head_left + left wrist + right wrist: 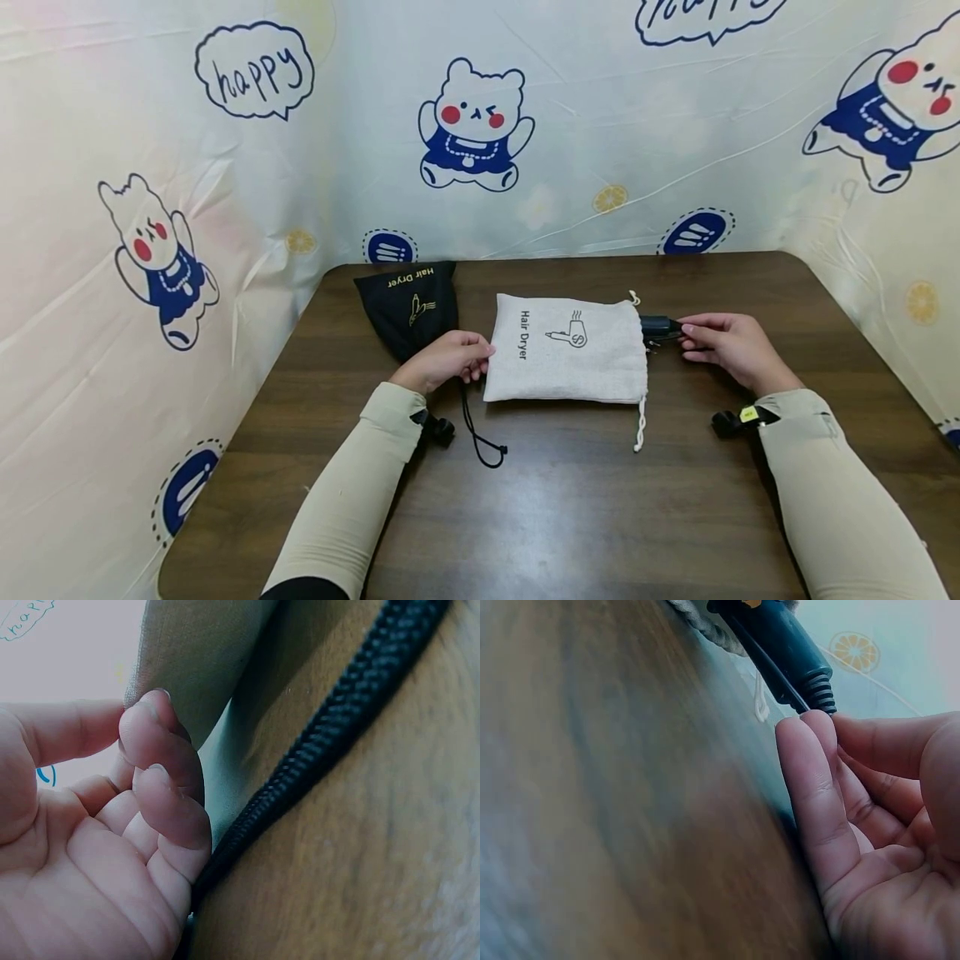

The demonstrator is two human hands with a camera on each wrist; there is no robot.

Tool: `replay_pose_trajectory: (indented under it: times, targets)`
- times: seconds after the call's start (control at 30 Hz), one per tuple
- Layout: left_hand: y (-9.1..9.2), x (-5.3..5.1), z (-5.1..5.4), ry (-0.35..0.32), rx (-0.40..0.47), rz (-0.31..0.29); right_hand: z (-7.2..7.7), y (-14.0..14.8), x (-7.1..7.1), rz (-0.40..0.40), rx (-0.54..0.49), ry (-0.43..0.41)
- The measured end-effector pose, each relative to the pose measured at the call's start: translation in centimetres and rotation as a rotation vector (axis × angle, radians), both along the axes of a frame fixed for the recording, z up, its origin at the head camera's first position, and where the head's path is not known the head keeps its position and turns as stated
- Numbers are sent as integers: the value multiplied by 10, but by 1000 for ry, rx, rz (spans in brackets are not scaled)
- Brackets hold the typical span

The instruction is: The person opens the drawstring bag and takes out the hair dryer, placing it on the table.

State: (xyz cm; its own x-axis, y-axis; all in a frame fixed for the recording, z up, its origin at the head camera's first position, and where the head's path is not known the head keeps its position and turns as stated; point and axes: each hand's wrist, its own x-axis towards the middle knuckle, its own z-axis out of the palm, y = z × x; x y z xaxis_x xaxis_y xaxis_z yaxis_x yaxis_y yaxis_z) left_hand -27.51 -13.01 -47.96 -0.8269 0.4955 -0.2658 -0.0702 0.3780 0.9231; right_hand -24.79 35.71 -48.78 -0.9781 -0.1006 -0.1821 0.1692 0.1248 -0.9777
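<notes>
A pale cloth drawstring bag printed "Hair Dryer" lies flat on the table. My left hand pinches its closed left edge between thumb and fingertips; the left wrist view shows the cloth in that pinch. Out of the bag's open right end sticks a dark hair dryer handle, the rest of it hidden inside. My right hand pinches the handle's end at the ribbed cord sleeve, with a thin black strand running along beside it. The bag's white drawstring hangs from the mouth.
A black pouch printed "Hair Dryer" lies at the back left, partly behind my left hand. Its black cord loops towards me across the brown table. A printed curtain hangs behind the table and on both sides.
</notes>
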Motion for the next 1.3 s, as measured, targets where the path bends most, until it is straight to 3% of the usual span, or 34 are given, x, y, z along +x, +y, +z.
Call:
replay_pose_trajectory:
  times: [0.47,0.73,1.3]
  targets:
    - [-1,-1,-1,-16,14,14,-1,4,-1,-8,-103,25]
    - [-1,-2,0,-21,21,5,-1,7,0,-28,-34,11]
    - [-2,-3,-3,-19,10,4,-3,16,3,-60,-120,16]
